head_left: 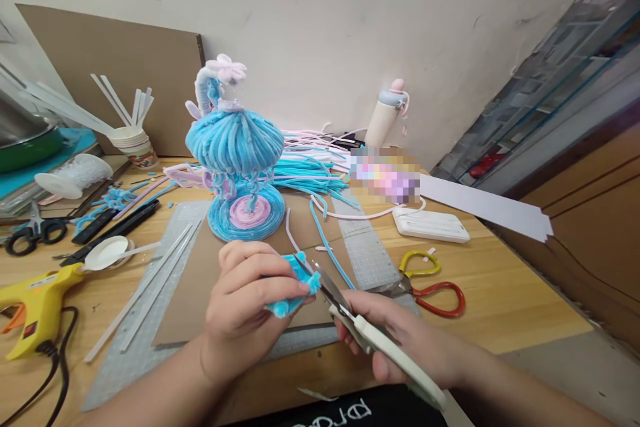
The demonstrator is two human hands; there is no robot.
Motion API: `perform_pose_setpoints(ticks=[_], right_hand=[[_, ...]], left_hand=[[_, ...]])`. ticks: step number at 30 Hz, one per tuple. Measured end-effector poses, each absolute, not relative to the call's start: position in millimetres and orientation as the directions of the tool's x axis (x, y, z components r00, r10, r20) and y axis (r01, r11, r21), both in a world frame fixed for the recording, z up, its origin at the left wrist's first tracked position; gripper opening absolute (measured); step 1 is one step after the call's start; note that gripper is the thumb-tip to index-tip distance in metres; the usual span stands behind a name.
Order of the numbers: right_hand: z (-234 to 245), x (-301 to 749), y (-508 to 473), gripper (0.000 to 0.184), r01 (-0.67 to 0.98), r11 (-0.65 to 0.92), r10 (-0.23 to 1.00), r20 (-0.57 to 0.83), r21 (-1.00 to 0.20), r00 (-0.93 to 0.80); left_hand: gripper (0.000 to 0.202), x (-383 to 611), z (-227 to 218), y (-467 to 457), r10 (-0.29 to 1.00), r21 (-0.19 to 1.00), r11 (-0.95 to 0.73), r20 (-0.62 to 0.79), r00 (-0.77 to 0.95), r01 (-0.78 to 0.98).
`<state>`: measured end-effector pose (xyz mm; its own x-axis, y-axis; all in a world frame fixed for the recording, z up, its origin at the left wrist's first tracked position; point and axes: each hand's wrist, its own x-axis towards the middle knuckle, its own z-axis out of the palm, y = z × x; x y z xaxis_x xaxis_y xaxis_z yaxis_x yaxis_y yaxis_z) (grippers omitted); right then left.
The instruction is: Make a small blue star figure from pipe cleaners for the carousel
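Note:
My left hand (245, 300) is closed around a small blue pipe-cleaner piece (296, 287), pinching it between thumb and fingers. My right hand (400, 340) grips white-handled scissors (370, 330), whose blades point up-left and touch the blue piece. Both hands hover over a brown cardboard sheet (200, 280) lying on a grey cutting mat (365, 253). Behind them stands a blue and pink pipe-cleaner mushroom-shaped model (235, 153) on a round coiled base.
A yellow glue gun (35, 300) lies at the left with its black cord. Black scissors (33, 233), glue sticks, a paper cup (135, 143), loose blue pipe cleaners (305, 173), yellow-and-red scissors (430, 280), a white box (430, 223) and a bottle (385, 117) surround the mat.

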<state>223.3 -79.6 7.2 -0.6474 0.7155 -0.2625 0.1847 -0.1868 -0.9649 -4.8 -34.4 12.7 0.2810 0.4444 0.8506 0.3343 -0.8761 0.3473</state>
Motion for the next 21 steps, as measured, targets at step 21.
perform_pose_setpoints(ticks=[21], right_hand=[[6.8, 214.2, -76.0, 0.066, 0.331, 0.098, 0.788, -0.13, -0.938, -0.601]], left_hand=[[0.012, -1.0, 9.8, -37.1, 0.541, 0.505, -0.841, 0.768, 0.342, 0.194]])
